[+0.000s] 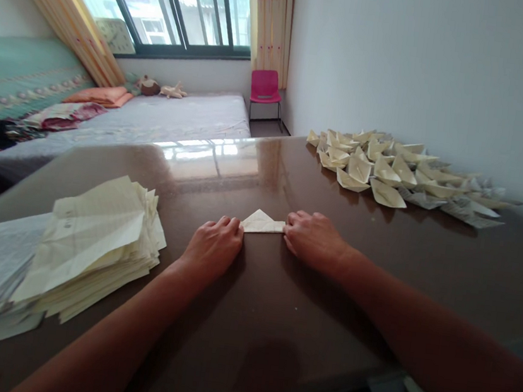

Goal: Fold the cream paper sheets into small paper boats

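Forearms (126, 325) cross near edge of surface (235, 329); left hand (216, 242), right hand (312, 237) pinch folded paper (260, 223) by its ends, midway to far edge. I'd call it light, easily creased; ends suit.

from my remote station i see a wide sliding window (182, 5) with dark frames and bright daylight behind it. patterned yellow-orange curtains (272, 29) hang on either side. below the window is a bed (210, 108) with a pale sheet — on it, an orange pillow (97, 96), a soft toy (174, 90) and a rumpled red-and-white cloth (68, 116). a pale green patterned panel (15, 67) rises at the left. a bright pink chair (265, 87) stands between the bed and the plain white wall (421, 63) — its legs are dark.
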The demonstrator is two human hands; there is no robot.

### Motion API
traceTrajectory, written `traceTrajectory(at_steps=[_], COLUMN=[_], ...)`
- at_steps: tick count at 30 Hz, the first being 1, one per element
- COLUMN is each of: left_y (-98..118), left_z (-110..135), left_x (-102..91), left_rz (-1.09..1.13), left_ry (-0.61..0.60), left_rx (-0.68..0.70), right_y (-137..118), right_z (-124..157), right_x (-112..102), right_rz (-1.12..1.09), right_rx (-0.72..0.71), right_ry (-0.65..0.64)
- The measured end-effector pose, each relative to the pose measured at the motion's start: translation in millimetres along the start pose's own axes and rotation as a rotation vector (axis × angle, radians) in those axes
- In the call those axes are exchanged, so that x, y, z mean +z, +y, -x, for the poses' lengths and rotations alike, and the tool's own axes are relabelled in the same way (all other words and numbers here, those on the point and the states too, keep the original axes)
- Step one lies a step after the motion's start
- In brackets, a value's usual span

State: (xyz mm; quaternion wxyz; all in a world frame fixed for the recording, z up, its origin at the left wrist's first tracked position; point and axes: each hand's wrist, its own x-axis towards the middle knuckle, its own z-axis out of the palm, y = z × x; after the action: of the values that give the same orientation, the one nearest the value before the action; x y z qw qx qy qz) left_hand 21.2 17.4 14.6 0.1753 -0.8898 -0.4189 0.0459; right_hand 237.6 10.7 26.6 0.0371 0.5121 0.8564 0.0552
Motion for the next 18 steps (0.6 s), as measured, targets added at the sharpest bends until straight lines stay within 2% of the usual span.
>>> traceTrajectory(at_steps=[4,10,13,18], left_y=[-0.4,0.6,2.0,3.5], left_z=[-2.8,-6.4,-8.3,-10.6], left_x=[7.1,17.4,19.7,19.1], left_rz=[0.023,0.052,0.087,0.128], left_ry=[0.093,0.158,0.156,0.117], left_rx=[-0.022,0.022,0.055,0.082], right_y=[7.4,5.6,3.7,9.4], right_z=[-6.8,-15.6,-17.3,-15.4], right_x=[5.0,11.9,13.9,15.3], right_rz=[-0.036,-0.033,-0.034,-0.085], right_rx=[0.005,-0.106,-0.135,-0.085], right_ry=[0.082,0.106,0.128,0.143])
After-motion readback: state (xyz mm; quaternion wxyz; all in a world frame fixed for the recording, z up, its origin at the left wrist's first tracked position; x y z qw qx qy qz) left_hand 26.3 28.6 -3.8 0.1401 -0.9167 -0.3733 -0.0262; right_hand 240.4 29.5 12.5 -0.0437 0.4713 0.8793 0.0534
